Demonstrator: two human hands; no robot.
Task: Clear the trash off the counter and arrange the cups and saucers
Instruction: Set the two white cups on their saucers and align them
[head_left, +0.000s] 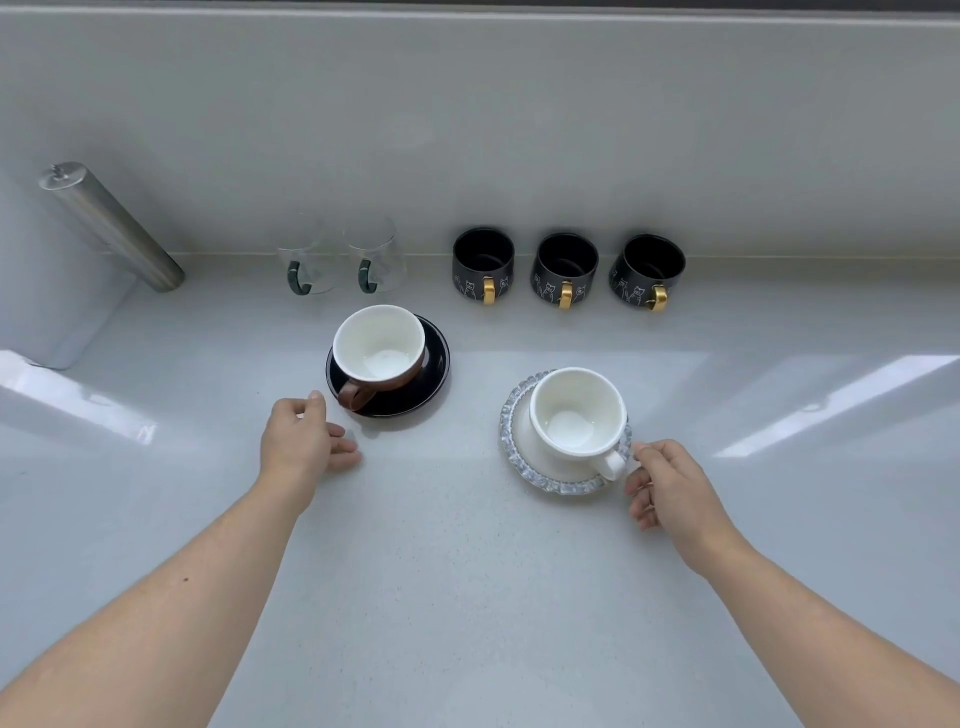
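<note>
A brown cup with a white inside (378, 347) stands on a black saucer (434, 364), its handle toward me. My left hand (304, 439) hovers just left of and below that saucer, fingers loosely apart, holding nothing. A white cup (577, 413) stands on a glass-rimmed white saucer (514, 431). My right hand (672, 486) sits at this saucer's right edge, fingertips at the rim by the cup's handle; I cannot see whether it grips.
Along the back wall stand two clear glass mugs with green handles (311, 270) (376, 262) and three black mugs with gold handles (483, 265) (565, 270) (647, 273). A steel cylinder (111, 228) leans at the back left. The grey counter (441, 597) spreads toward me.
</note>
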